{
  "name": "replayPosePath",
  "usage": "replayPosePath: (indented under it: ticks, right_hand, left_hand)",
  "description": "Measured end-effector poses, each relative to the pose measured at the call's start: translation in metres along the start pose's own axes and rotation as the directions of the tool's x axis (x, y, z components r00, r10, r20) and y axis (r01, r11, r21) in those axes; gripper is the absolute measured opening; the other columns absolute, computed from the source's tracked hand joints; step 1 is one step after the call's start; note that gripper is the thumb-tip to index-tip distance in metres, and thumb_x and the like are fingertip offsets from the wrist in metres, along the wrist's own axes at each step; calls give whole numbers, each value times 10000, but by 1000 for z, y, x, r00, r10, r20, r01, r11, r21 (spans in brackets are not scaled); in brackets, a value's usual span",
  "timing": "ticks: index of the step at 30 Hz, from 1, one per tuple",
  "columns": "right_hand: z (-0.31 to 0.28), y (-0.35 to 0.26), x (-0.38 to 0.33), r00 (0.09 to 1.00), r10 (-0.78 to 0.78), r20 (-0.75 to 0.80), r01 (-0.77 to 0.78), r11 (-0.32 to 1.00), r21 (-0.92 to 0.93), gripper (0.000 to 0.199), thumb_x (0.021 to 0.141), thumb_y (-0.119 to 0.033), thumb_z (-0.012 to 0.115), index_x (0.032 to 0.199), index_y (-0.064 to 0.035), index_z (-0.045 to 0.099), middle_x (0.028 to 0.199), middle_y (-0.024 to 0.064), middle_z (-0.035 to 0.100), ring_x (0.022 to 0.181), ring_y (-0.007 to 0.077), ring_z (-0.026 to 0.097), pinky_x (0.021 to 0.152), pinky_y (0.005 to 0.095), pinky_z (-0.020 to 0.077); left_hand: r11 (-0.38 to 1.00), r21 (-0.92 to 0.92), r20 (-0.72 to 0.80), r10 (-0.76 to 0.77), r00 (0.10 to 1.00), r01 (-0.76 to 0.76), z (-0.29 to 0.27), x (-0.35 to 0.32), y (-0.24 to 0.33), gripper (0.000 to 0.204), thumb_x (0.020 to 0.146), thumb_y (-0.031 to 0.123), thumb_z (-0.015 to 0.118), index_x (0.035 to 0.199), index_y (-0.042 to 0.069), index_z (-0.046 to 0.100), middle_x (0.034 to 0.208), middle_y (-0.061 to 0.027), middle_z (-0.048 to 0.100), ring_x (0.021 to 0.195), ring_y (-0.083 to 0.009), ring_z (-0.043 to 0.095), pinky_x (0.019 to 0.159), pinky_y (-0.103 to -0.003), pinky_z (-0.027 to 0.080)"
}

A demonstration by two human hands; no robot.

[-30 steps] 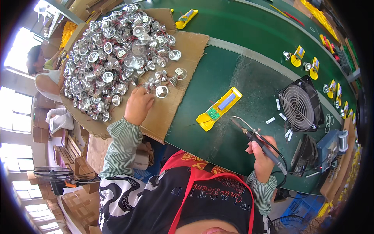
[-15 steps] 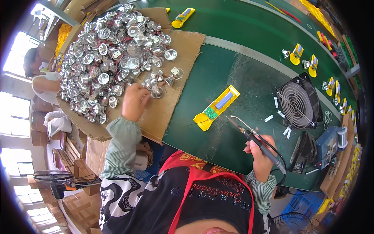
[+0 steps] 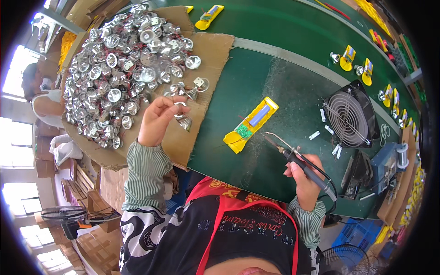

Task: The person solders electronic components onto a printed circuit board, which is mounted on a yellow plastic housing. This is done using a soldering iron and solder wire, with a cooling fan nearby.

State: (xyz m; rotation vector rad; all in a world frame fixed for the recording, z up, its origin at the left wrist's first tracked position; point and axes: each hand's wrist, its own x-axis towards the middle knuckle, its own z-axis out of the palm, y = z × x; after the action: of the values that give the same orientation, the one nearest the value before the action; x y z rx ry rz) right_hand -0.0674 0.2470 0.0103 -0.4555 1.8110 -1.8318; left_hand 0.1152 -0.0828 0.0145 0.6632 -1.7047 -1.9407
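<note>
At the right edge of the reflector pile (image 3: 114,78), my left hand (image 3: 158,120) pinches a small silver lamp reflector (image 3: 184,123) between thumb and fingers. More loose reflectors lie right beside the fingertips. My right hand (image 3: 306,179) is wrapped around the grey handle of a soldering iron (image 3: 297,160), its tip pointing up and left. Between the hands, a yellow plastic housing (image 3: 250,124) rests on the green bench, slanted. Inside it are a blue cylindrical battery (image 3: 260,115) and a green circuit board (image 3: 243,131), with a thin dark wire sticking out to the left.
Brown cardboard (image 3: 215,50) lies under the pile. A square fan with a wire grille (image 3: 347,117) stands at the right, small white pieces (image 3: 314,135) beside it. Beyond the grey rail, yellow housings (image 3: 347,58) with reflectors rest on a green surface. A solder spool (image 3: 402,151) sits far right.
My left hand has come away from the pile's edge with a reflector in its fingers. The right hand keeps its grip on the soldering iron. The whole view has shifted slightly.
</note>
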Motion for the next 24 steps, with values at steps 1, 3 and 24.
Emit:
replayPosePath:
  ticks: [1, 3, 24]
  right_hand:
    - [2, -1, 0, 1000, 3, 12, -3, 1000, 16, 197, 798, 32, 624, 971, 76, 542, 790, 147, 648, 651, 161, 642, 600, 264, 535]
    - [1, -1, 1, 1000, 9, 10, -9, 1000, 22, 193, 798, 31, 625, 967, 76, 543, 785, 145, 648, 652, 160, 642, 602, 264, 533]
    - [29, 13, 26, 985, 24, 169, -28, 999, 20, 163, 796, 2, 656, 926, 60, 577, 753, 84, 650, 644, 113, 638, 583, 236, 519]
  left_hand:
    - [1000, -7, 11, -6, 1000, 6, 7, 0, -3, 54, 901, -13, 536, 863, 13, 507, 1155, -147, 553, 981, -221, 616, 868, -323, 470]
    - [998, 61, 57, 0, 998, -4, 21, 1, -8, 71, 874, -57, 547, 848, 6, 527, 1123, -131, 554, 923, -200, 629, 828, -307, 492]
    - [567, 778, 275, 77, 958, -269, 106, -9, -45, 81, 791, 30, 627, 808, -5, 555, 850, -97, 574, 660, -227, 577, 593, -316, 484]
